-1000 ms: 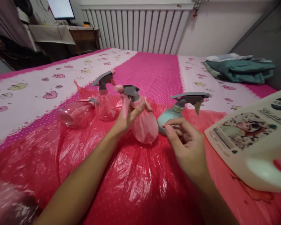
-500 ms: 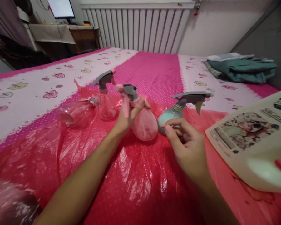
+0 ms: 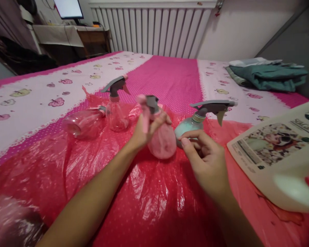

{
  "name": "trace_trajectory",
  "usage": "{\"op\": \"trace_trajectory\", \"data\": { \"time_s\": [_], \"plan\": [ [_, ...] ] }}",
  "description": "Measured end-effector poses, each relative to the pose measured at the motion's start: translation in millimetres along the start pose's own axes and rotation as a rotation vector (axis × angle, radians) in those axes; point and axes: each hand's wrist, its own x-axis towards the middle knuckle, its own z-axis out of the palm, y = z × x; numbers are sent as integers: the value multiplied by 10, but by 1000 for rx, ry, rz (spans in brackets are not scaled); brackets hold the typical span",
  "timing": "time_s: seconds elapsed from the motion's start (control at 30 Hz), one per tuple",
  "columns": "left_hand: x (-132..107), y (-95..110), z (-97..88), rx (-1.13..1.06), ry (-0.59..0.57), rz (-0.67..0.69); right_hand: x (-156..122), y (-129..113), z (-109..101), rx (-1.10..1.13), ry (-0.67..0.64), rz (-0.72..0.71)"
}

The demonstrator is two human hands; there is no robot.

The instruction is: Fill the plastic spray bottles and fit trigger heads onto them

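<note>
My left hand [image 3: 149,132] is closed round the neck of a pink spray bottle [image 3: 162,142]. The bottle leans, its pink and grey trigger head up and to the left, and its base close over the red plastic sheet. My right hand [image 3: 206,154] is closed in a pinch, thumb against forefinger; whatever is between them, if anything, cannot be made out. Just behind those fingertips stands a spray bottle with teal contents [image 3: 189,126] and a grey trigger head. Whether the fingers touch it is unclear.
Left of my hands, a clear spray bottle [image 3: 117,115] stands upright and another spray bottle [image 3: 83,121] lies on its side. Red plastic sheet [image 3: 92,164] covers the near bed. A large cream jug [image 3: 280,151] is at right; folded green cloth [image 3: 270,76] lies behind.
My left hand has carried the pink spray bottle a little to the right and nearer to me. My right hand has kept its place and its pinch.
</note>
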Motion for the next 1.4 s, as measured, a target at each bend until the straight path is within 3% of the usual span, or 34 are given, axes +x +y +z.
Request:
{"op": "trace_trajectory", "data": {
  "time_s": [0.1, 0.2, 0.33, 0.47, 0.6, 0.73, 0.87, 1.0, 1.1, 1.23, 1.4],
  "plan": [
    [22, 0, -22, -74, 67, 4, 3, -5, -3, -1, 0, -2],
    [30, 7, -37, 27, 20, 9, 4, 1, -3, -6, -8, -8],
    [23, 28, -32, -79, 18, -31, 6, 15, -2, -15, -7, -4],
    [14, 50, -5, 39, -12, -17, 6, 18, -2, -11, -18, -11],
    [10, 32, 5, -137, 46, -69, 4, 12, -7, -16, -1, -13],
    [12, 6, -9, -36, 28, -30, 1, 11, -12, -24, -14, -10],
    [39, 29, -59, -191, 81, -86, -2, 13, -10, -23, 4, -12],
    [53, 71, -129, 18, 50, -19, -6, 20, -15, -32, -14, -26],
    [57, 79, -164, -74, 64, -10, -8, 26, -17, -39, -3, -18],
    [58, 68, -150, 65, 56, 2, -6, 27, -7, -36, -25, -26],
    [36, 69, -101, 49, 30, -23, -4, 26, 3, -35, -15, -14]
  ]
}}
